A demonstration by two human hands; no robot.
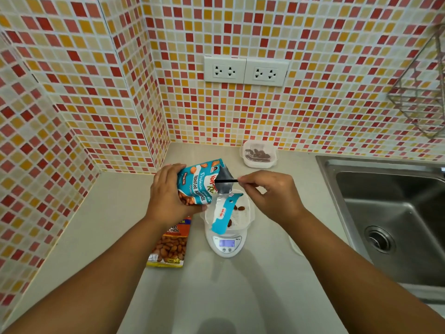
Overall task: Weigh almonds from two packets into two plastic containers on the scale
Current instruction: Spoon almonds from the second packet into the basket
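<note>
My left hand [168, 194] grips a blue roasted-almond packet [197, 184], tilted with its torn mouth to the right above a clear plastic container [242, 219] on the white scale [226, 244]. A torn blue strip [224, 215] hangs from the packet over the container. A few almonds [238, 208] lie inside. My right hand [269, 194] pinches a thin black stick [227, 181] whose tip reaches into the packet mouth. An orange almond packet [169, 247] lies flat left of the scale. A second container [258, 154] with almonds stands by the back wall.
A steel sink [390, 220] fills the right side of the counter [216, 297]. Tiled walls close off the back and left; two wall sockets [245, 71] sit above the counter. A wire rack [423, 92] hangs at the upper right.
</note>
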